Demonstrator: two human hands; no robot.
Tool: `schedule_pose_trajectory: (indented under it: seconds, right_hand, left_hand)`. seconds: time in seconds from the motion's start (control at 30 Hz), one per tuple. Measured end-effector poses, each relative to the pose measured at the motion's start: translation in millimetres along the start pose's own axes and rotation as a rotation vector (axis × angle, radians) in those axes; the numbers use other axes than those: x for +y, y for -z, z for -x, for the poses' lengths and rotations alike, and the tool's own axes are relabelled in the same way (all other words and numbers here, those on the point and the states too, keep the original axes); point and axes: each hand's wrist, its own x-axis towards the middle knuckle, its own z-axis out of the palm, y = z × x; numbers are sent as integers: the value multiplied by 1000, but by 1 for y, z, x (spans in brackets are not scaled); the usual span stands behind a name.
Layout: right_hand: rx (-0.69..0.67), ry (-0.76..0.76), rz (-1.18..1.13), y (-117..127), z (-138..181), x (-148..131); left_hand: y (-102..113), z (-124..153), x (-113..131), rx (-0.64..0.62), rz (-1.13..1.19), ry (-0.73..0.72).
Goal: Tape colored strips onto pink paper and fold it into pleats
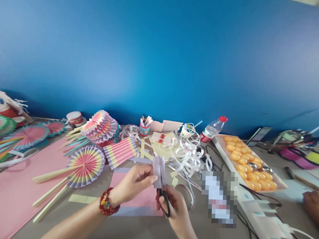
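Observation:
My left hand [135,186], with a red bead bracelet on the wrist, pinches a small folded piece of pale lilac paper [157,172] held upright above the table. My right hand [176,210] grips black-handled scissors [164,196], whose blades reach up into the folded paper. Both hands hover over a pink sheet [135,202] lying on the grey table. A pile of white paper strips [188,153] lies just behind the hands.
Several pleated paper fans [84,165] with pale sticks lie at the left on large pink sheets [13,191]. A tray of orange balls [248,164], a plastic bottle [213,129], a cup of pens [144,126], cables and another person's hand [313,205] are at the right.

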Motion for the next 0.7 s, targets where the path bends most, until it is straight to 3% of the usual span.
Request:
schedule_pose_trajectory:
  seconds: [0.23, 0.53, 0.7]
  right_hand:
    - [51, 40, 32, 7, -3, 6]
    - [247, -82, 34, 39, -39, 28]
    - [322, -90, 12, 50, -46, 41]
  left_hand:
    - [-3, -14, 0, -28, 42, -11]
    - [-14, -85, -20, -107, 113, 67]
    - [-27, -112, -38, -177, 212, 121]
